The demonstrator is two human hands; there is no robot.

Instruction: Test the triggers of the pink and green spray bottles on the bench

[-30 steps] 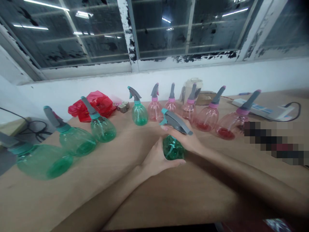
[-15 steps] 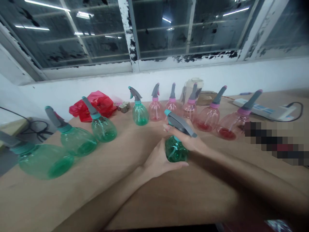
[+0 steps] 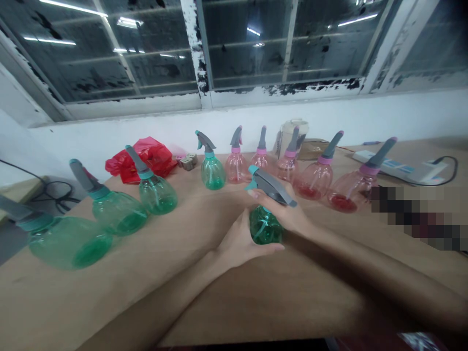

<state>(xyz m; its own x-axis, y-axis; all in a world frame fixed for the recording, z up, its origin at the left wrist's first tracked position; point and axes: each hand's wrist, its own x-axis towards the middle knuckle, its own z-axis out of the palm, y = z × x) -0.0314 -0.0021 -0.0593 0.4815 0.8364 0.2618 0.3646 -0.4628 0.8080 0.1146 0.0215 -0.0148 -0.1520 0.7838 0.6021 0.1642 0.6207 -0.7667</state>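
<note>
A green spray bottle (image 3: 265, 226) with a grey and teal trigger head is between my hands at the middle of the table. My left hand (image 3: 243, 239) curves around the bottle's body from the left, thumb along its near side. My right hand (image 3: 287, 209) is closed around the neck and trigger head, fingers near the teal trigger. Behind it stand a lone green spray bottle (image 3: 213, 171) and a pink spray bottle (image 3: 236, 166). More pink spray bottles run to the right, the nearest pink one (image 3: 345, 192) beside my right forearm.
Several green spray bottles (image 3: 157, 195) line the table's left side. A red plastic bag (image 3: 149, 158) lies behind them. At the back are a cardboard box (image 3: 313, 148) and a pale container (image 3: 298, 129). A white power strip (image 3: 405, 168) with a cable lies at right.
The teal trigger now stands out further under the nozzle, and my right index finger has shifted slightly. Both hands stay on the green spray bottle.
</note>
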